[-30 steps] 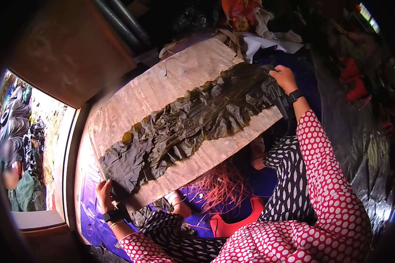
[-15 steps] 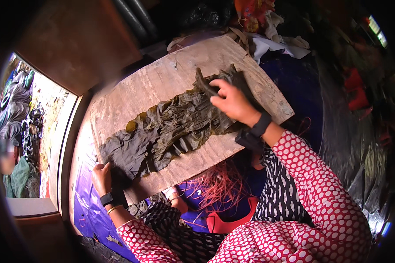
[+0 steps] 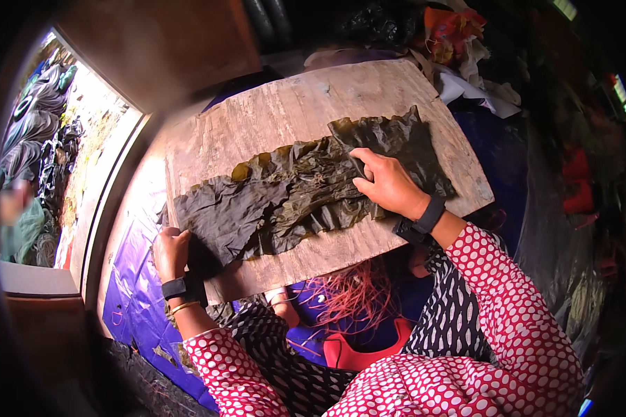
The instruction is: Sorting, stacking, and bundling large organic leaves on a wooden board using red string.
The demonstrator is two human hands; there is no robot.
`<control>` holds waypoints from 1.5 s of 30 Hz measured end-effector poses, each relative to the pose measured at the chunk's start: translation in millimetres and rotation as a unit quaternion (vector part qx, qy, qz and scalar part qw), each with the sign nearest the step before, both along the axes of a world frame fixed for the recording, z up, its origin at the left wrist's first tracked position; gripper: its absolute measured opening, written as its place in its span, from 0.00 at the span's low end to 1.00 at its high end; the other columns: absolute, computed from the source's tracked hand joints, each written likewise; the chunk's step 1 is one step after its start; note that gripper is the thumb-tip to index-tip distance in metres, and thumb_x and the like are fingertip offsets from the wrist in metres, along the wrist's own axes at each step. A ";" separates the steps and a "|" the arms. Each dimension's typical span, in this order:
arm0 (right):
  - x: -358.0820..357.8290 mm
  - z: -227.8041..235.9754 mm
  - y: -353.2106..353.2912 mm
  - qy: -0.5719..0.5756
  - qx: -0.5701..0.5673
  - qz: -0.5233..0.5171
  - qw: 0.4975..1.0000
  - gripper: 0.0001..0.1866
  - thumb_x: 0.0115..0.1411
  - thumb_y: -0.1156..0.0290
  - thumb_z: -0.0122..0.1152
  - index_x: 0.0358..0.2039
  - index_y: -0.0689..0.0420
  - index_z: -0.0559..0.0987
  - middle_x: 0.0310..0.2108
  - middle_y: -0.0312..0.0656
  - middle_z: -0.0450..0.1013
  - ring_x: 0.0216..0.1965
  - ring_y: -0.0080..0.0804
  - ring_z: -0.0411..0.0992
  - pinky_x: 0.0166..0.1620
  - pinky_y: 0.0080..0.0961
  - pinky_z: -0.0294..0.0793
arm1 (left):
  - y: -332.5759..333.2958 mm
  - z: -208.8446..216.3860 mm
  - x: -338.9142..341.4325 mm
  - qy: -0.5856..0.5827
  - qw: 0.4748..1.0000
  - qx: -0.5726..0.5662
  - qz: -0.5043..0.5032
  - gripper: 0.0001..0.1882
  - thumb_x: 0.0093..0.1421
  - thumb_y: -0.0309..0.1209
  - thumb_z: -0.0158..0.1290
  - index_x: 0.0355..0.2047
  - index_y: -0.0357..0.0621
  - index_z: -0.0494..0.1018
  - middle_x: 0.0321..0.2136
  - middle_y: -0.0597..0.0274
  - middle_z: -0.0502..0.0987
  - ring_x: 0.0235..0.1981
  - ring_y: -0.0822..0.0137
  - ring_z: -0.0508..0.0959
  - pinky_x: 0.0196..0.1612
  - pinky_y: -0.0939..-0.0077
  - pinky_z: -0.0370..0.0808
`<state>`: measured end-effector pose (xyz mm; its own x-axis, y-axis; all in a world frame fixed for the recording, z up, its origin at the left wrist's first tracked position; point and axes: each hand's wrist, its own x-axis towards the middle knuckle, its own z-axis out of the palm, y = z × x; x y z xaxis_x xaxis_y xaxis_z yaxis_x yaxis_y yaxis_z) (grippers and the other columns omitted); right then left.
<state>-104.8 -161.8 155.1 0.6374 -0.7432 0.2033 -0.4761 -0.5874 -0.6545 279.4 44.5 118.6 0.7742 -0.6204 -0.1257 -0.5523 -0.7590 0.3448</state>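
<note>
A long strip of dark brown-green kelp (image 3: 292,184), wrinkled with ruffled yellowish edges, lies across a wooden board (image 3: 271,111). At its left end my left hand (image 3: 170,255) is closed on the kelp, beside the board's edge; the fingertips are partly hidden. My right hand (image 3: 394,186) rests on the right part of the strip, with index finger and thumb stretched out and apart, its other fingers hidden beneath. Beyond that hand a smoother flap of kelp (image 3: 396,135) lies flat over the strip.
Tangled red strings (image 3: 351,295) and a red plastic piece (image 3: 368,354) lie below the board's near edge. Blue sheeting (image 3: 135,299) spreads beneath it. A doorway frame (image 3: 108,201) stands at the left; crumpled bags (image 3: 459,55) lie at the far right.
The folded flap at the right end of the kelp is now spread flatter. My right hand has come down nearer onto the strip. The view has shifted slightly.
</note>
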 end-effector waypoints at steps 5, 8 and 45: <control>5.9 -0.2 0.3 -0.021 -0.031 0.014 0.999 0.22 0.50 0.77 0.61 0.47 0.60 0.70 0.18 0.43 0.63 0.19 0.34 0.62 0.27 0.31 0.66 | 2.4 -4.0 3.6 0.018 1.000 -0.021 0.007 0.16 0.48 0.39 0.54 0.24 0.35 0.76 0.26 0.36 0.76 0.33 0.40 0.77 0.39 0.53 0.72; 4.9 1.7 2.1 -0.027 -0.026 0.013 0.999 0.21 0.49 0.78 0.61 0.46 0.60 0.71 0.18 0.41 0.60 0.19 0.31 0.61 0.26 0.30 0.65 | 0.2 -10.8 7.4 0.031 0.999 -0.006 0.025 0.16 0.49 0.40 0.54 0.29 0.38 0.79 0.28 0.40 0.78 0.35 0.45 0.79 0.41 0.57 0.74; 2.3 7.3 1.8 0.036 -0.002 0.033 0.999 0.12 0.55 0.70 0.60 0.40 0.61 0.76 0.24 0.45 0.72 0.25 0.40 0.72 0.32 0.32 0.71 | 5.8 -22.3 19.2 0.052 0.996 -0.062 0.025 0.17 0.52 0.40 0.53 0.29 0.36 0.79 0.24 0.46 0.78 0.29 0.53 0.80 0.36 0.64 0.73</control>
<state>-102.5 -160.0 162.4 0.6976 -0.6990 0.1572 -0.4831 -0.6210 -0.6173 298.6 50.3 96.2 0.7915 -0.5967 -0.1318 -0.4706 -0.7328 0.4915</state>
